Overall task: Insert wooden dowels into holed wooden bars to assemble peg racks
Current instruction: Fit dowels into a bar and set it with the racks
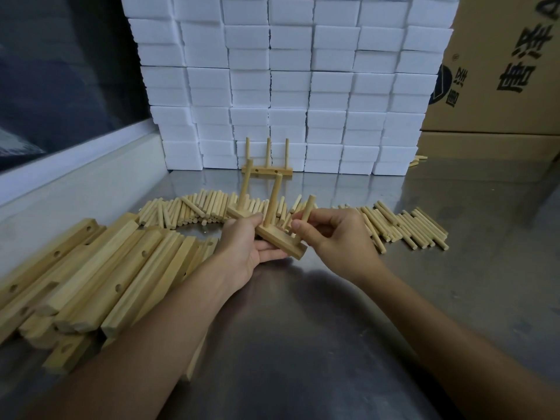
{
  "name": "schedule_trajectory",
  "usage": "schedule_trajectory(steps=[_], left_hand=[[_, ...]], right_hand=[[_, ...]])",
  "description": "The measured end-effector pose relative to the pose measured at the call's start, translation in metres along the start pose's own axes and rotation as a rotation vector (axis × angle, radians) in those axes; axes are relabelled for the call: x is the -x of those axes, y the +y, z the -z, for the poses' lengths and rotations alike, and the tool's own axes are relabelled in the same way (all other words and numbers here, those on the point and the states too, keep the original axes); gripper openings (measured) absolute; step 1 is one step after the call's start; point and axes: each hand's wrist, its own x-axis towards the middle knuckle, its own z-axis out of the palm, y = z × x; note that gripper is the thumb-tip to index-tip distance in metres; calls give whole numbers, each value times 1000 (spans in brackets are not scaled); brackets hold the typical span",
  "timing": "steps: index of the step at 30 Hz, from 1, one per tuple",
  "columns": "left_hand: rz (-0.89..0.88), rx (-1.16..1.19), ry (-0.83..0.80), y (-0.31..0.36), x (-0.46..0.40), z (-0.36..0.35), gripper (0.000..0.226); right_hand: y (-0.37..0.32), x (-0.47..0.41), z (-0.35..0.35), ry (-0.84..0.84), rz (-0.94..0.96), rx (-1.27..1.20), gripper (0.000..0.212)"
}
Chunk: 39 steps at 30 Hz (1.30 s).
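Note:
My left hand [247, 248] grips a holed wooden bar [283, 242] held above the steel table, its near end pointing at me. Two dowels [274, 201] stand upright in the bar. My right hand [339, 237] pinches a third dowel [307, 209] between thumb and fingers, just right of the bar's near end, its lower tip hidden behind the fingers. A finished rack with three pegs [268, 165] stands at the back against white foam blocks.
A heap of holed bars [91, 277] lies at the left. Loose dowels [194, 210] spread in a row across the middle of the steel table [333, 328]. White foam blocks [291, 83] are stacked behind, a cardboard box [500, 71] at the right.

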Motion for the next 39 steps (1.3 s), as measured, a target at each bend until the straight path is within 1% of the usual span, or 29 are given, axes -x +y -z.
schedule_trajectory(steps=[3,5,8,10,13,16,18,20,22,25,27,30,32,33,36,39], left_hand=[[6,59,1,0,0,-1,33],[7,119,27,1,-1,0,34],[6,150,59,3,-3,2,34],[9,154,53,3,-2,1,34],[14,167,30,3,2,-1,35],[2,135,2,3,3,-2,37],[-9,93,-2,3,4,-3,31],[-30,41,22,4,5,-4,28],[-97,-81,54,3,4,-4,23],[-257,-327,92,5,3,-5,11],[-385,-480,104,8,2,-6,11],[-639,-862,141,12,-4,-3,14],[-741,-1094,164,13,-9,3,14],[-753,-1170,166,12,-11,7,13],[-703,-1338,163,5,-19,15,13],[-709,-1400,170,-1,-22,15,11]], right_hand=[[4,7,-4,63,183,223,14],[8,10,-6,89,246,328,19],[10,13,-6,22,235,361,27],[11,12,-6,18,222,369,23],[11,10,-6,49,205,345,15],[14,3,-1,127,160,321,10],[15,-1,5,179,106,306,8],[17,-8,10,194,39,300,9],[20,-21,13,175,-45,282,11],[28,-51,13,156,-136,266,9],[34,-74,9,152,-156,287,9],[48,-109,-1,138,-164,365,10],[61,-130,-9,105,-175,407,11],[68,-139,-13,80,-174,437,12],[89,-165,-23,10,-173,556,12],[107,-187,-31,-60,-182,645,8]])
